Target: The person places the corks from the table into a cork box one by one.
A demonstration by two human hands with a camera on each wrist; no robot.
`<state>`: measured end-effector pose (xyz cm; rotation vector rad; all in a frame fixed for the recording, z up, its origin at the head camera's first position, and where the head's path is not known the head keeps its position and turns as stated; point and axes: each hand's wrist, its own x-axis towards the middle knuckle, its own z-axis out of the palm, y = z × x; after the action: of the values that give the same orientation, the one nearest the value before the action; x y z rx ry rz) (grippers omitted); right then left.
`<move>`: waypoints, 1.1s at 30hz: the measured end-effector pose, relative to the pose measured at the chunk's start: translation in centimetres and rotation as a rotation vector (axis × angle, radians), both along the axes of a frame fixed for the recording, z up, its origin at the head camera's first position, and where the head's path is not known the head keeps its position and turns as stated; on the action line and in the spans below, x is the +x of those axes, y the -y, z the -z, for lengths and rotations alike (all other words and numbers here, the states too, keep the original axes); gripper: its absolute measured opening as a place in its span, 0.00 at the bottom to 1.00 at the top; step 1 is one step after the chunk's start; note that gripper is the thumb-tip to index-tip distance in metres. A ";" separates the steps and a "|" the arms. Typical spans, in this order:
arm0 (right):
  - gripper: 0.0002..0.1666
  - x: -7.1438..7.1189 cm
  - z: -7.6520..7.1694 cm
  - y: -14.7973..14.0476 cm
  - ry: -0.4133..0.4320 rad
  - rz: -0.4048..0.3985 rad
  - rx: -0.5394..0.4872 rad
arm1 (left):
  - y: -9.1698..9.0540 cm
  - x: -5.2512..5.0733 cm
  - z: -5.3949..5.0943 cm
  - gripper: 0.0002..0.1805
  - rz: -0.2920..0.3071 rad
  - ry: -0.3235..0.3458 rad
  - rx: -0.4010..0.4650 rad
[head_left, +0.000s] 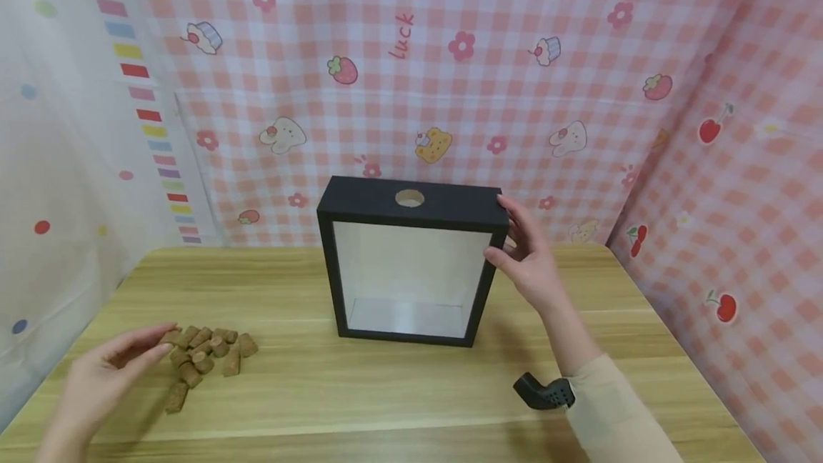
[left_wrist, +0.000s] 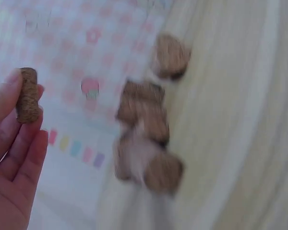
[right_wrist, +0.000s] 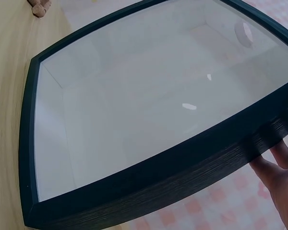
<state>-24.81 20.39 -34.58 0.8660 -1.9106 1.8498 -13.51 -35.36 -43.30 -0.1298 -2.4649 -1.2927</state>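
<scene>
A black box frame (head_left: 411, 217) with a clear front and a white interior stands upright on the table; a round hole (head_left: 409, 198) opens in its top. My right hand (head_left: 530, 263) grips its upper right corner, thumb on the front edge and fingers around the side. In the right wrist view, fingers (right_wrist: 273, 175) touch the dark side of the frame. At the left, my left hand (head_left: 103, 377) pinches a wine cork (left_wrist: 28, 96) between thumb and fingers. Close beside that hand lies a loose pile of corks (head_left: 201, 350), blurred in the left wrist view.
The wood-grain table (head_left: 360, 406) carries everything. A pink checked curtain (head_left: 411, 106) hangs behind, with more patterned cloth (head_left: 733, 220) at the right. A black angled piece with small holes (head_left: 545, 391) shows beside the right sleeve.
</scene>
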 end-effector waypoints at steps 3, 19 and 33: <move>0.46 -0.2 -0.1 0.4 -0.001 -0.011 -0.002 | -1.6 -0.3 -1.1 0.18 0.038 -0.041 0.039; 0.45 -1.7 0.4 1.5 0.041 -0.040 -0.005 | -11.3 -3.2 -8.0 0.18 0.341 -0.318 0.242; 0.47 -1.4 0.3 1.4 0.065 0.003 0.029 | -18.4 -4.0 -15.1 0.15 0.323 -0.368 0.375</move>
<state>-26.24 18.98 -34.91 0.8215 -1.9814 1.8742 -17.47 -16.92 -28.21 -0.6279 -1.9108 -1.6657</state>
